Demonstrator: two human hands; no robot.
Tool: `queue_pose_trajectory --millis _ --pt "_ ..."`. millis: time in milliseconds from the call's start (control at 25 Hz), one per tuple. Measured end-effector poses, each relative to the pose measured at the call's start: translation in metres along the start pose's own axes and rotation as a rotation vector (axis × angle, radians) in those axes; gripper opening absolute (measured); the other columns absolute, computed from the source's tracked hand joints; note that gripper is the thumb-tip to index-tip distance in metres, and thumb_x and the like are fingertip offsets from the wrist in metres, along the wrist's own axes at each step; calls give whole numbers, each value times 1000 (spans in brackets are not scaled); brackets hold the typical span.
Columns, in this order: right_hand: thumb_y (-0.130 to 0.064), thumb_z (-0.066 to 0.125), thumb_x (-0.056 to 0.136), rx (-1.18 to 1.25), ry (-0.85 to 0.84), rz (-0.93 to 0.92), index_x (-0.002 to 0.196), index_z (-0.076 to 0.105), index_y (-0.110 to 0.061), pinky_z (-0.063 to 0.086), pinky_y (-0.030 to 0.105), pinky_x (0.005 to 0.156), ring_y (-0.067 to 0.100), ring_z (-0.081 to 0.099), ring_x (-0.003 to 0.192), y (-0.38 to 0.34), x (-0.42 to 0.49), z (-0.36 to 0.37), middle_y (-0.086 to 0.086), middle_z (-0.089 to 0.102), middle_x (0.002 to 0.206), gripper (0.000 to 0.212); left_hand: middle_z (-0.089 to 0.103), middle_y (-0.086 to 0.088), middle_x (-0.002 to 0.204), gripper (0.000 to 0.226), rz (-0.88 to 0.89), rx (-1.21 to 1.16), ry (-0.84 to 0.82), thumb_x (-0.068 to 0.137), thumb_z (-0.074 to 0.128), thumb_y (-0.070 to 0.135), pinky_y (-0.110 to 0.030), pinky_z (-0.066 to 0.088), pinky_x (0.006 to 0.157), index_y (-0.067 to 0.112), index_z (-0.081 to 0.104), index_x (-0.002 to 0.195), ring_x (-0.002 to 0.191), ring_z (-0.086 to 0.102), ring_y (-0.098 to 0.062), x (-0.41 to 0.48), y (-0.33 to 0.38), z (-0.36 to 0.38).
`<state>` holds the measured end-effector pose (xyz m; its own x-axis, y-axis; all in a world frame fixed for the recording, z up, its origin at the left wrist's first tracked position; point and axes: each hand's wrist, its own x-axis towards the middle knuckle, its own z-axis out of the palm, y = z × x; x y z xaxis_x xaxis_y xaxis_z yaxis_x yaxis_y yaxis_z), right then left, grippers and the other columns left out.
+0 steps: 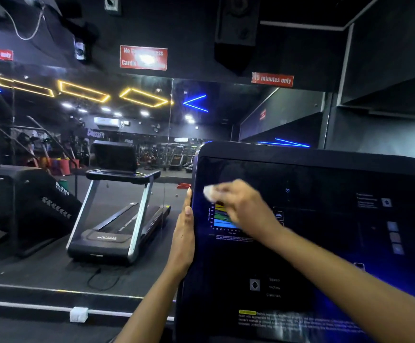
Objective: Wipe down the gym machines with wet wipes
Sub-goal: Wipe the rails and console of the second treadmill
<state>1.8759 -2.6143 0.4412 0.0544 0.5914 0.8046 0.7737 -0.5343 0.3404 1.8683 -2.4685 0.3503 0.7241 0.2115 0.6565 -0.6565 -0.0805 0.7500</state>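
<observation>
White crumpled wet wipe (210,192) sticks out past the gripping fingers of the right hand (241,206), seemingly against the glossy black console screen (325,243); left hand (184,233) rests straight-fingered on its edge.

Both the left hand (184,233) and the right hand (241,206) are bare. Their forearms are uncovered as far as the lower edge of the view. The left hand's visible nails are short and plain.
</observation>
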Motion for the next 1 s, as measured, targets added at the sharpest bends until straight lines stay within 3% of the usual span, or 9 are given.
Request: queue_pose_trajectory --millis 80,200,400,480,600,680,800,1000 --pt "11 57 67 -60 129 138 92 73 -4 45 28 72 33 61 72 33 41 -10 12 70 92 34 28 40 141 72 3 2 3 79 23 82 -12 19 109 49 23 143 133 23 17 0 -1 0" --pt "11 49 73 -120 103 216 96 71 0 53 41 73 40 61 81 57 84 -6 18 69 95 34 32 40 140 70 -24 -2 -1 75 26 86 -29 22 115 58 24 139 133 28 12 0 -2 0" --pt "5 46 75 -94 -2 -11 108 69 -6 56 37 72 30 63 85 24 64 27 8 69 109 41 36 40 137 64 -19 -19 25 77 30 85 -40 26 116 60 29 136 134 33 6 0 -1 1" --pt "4 46 77 -102 -34 -31 109 68 -7 56 37 70 29 63 86 31 55 23 6 68 110 40 36 45 132 66 -19 15 30 76 28 85 -35 27 115 59 28 137 131 34 10 0 1 1" --pt "-8 34 80 -145 157 149 105 70 -6 57 39 66 30 64 83 58 61 1 8 71 100 44 29 53 127 63 -7 75 22 79 22 81 -12 22 105 58 22 139 122 28 26 -3 5 0" --pt "-11 33 81 -183 158 135 104 71 -8 57 37 58 29 64 81 57 55 -3 7 71 97 44 26 56 126 60 5 103 19 82 20 77 -2 19 97 58 21 138 120 23 30 -5 7 0" --pt "-10 38 84 -181 99 55 108 69 -11 56 34 51 25 63 79 30 21 9 4 69 103 40 27 52 126 51 -1 118 22 91 20 69 -2 19 97 54 21 140 118 24 32 -4 7 1" --pt "-5 52 89 -132 -63 -123 125 59 -13 57 32 69 16 58 107 -15 -66 16 0 60 123 38 25 44 130 50 11 140 20 97 21 51 8 16 90 40 21 145 113 21 37 -5 8 0"
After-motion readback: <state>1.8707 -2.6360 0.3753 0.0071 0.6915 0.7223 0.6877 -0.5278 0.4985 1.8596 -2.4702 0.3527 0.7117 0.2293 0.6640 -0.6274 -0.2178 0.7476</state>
